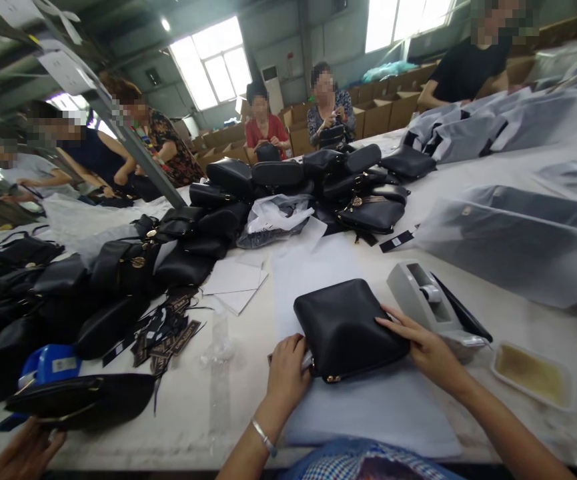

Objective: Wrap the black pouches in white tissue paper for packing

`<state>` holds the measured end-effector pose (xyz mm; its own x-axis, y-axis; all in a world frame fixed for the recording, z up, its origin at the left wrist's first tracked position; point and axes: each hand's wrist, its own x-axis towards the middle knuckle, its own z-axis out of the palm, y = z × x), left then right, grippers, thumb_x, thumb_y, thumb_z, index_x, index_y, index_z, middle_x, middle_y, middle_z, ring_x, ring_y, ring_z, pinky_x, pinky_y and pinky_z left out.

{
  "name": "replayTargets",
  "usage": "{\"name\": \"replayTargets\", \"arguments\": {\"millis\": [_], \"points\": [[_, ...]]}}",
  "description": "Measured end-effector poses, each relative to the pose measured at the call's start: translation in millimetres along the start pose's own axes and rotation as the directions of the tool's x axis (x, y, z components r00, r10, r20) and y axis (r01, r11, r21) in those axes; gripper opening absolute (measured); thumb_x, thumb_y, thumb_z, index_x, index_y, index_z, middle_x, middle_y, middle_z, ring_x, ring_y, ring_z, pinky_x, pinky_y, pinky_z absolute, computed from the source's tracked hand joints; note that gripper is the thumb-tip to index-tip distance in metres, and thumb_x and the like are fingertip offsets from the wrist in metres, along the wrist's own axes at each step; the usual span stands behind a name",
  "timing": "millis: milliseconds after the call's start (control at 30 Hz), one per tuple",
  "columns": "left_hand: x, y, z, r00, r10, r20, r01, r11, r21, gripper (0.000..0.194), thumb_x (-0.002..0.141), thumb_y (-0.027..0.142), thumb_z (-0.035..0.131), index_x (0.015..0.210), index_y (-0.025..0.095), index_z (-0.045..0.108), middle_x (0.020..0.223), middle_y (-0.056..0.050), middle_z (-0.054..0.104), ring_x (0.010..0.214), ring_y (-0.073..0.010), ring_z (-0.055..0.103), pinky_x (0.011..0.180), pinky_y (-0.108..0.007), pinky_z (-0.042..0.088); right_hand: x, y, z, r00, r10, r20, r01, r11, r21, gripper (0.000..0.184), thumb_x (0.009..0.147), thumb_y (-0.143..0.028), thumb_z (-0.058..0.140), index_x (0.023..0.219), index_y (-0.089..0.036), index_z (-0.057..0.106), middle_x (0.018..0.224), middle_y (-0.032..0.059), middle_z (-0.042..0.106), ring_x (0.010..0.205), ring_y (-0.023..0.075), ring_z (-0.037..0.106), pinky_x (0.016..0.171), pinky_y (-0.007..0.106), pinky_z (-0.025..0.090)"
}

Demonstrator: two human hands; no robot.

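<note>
A small black leather handbag (344,327) lies on a white sheet (368,407) in front of me. My left hand (287,373) grips the bag's near left edge with fingers curled around it. Resting on the bag's right side is my right hand (421,343), fingers stretched flat against the leather. A silver bracelet circles my left wrist.
A grey tape dispenser (425,297) sits just right of the bag, and a shallow tray (532,373) further right. Piles of black handbags (178,247) cover the left and middle of the table. Bagged items (513,240) lie right. Several people work around the table; another person's hand (21,457) holds a bag at bottom left.
</note>
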<state>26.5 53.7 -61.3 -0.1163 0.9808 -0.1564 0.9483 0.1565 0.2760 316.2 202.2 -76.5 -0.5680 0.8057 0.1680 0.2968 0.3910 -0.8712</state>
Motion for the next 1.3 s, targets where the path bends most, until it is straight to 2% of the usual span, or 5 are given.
{"name": "replayTargets", "arguments": {"millis": [300, 500, 900, 1100, 1300], "points": [[5, -17, -27.9, 0.993, -0.035, 0.114, 0.009, 0.975, 0.224, 0.041, 0.086, 0.004, 0.042, 0.119, 0.022, 0.059, 0.108, -0.007, 0.067, 0.102, -0.0231, 0.060, 0.085, -0.034, 0.047, -16, -8, 21, 0.853, 0.472, 0.223, -0.508, 0.652, 0.563, 0.065, 0.090, -0.052, 0.055, 0.148, -0.028, 0.039, 0.144, 0.0112, 0.050, 0.119, 0.0301, 0.060, 0.091, 0.044, 0.057], [1, -28, -53.3, 0.976, -0.150, 0.159, 0.088, 0.936, 0.341, 0.036, 0.084, 0.014, 0.057, 0.119, 0.019, 0.061, 0.102, -0.012, 0.070, 0.096, -0.0281, 0.065, 0.079, -0.037, 0.048, -4, -20, 57, 0.908, 0.384, 0.169, -0.417, 0.782, 0.463, 0.108, 0.077, -0.053, 0.071, 0.156, -0.022, 0.005, 0.144, 0.0194, 0.049, 0.111, 0.0284, 0.065, 0.099, 0.045, 0.050], [-1, -8, -52.6, 0.991, 0.043, -0.123, -0.037, 0.998, 0.055, 0.056, 0.090, 0.033, 0.058, 0.143, 0.023, 0.044, 0.149, -0.014, 0.045, 0.135, -0.0301, 0.045, 0.109, -0.047, 0.040, 14, -4, 68, 0.963, 0.268, -0.031, -0.247, 0.925, 0.289, 0.070, 0.083, -0.041, 0.065, 0.146, -0.023, 0.042, 0.140, 0.0087, 0.055, 0.125, 0.0274, 0.054, 0.104, 0.044, 0.046], [18, 8, -1.9, 0.930, 0.284, -0.234, -0.286, 0.958, 0.026, 0.073, 0.083, 0.026, 0.065, 0.149, 0.033, 0.033, 0.163, -0.007, 0.015, 0.149, -0.0361, 0.006, 0.113, -0.061, 0.030, -19, -36, 31, 0.959, 0.058, -0.276, -0.092, 0.989, -0.112, 0.034, 0.091, -0.034, 0.055, 0.122, -0.027, 0.066, 0.127, 0.0051, 0.065, 0.115, 0.0248, 0.061, 0.101, 0.043, 0.051], [38, -8, 0.4, 0.876, 0.364, -0.318, -0.374, 0.927, 0.030, 0.063, 0.091, 0.029, 0.055, 0.149, 0.031, 0.032, 0.161, -0.006, 0.024, 0.150, -0.0311, 0.010, 0.115, -0.055, 0.030, -91, -27, -39, 0.781, -0.122, -0.612, -0.269, 0.818, -0.507, 0.029, 0.097, -0.032, 0.047, 0.113, -0.024, 0.070, 0.122, 0.0071, 0.067, 0.119, 0.0247, 0.058, 0.109, 0.044, 0.042]]}}
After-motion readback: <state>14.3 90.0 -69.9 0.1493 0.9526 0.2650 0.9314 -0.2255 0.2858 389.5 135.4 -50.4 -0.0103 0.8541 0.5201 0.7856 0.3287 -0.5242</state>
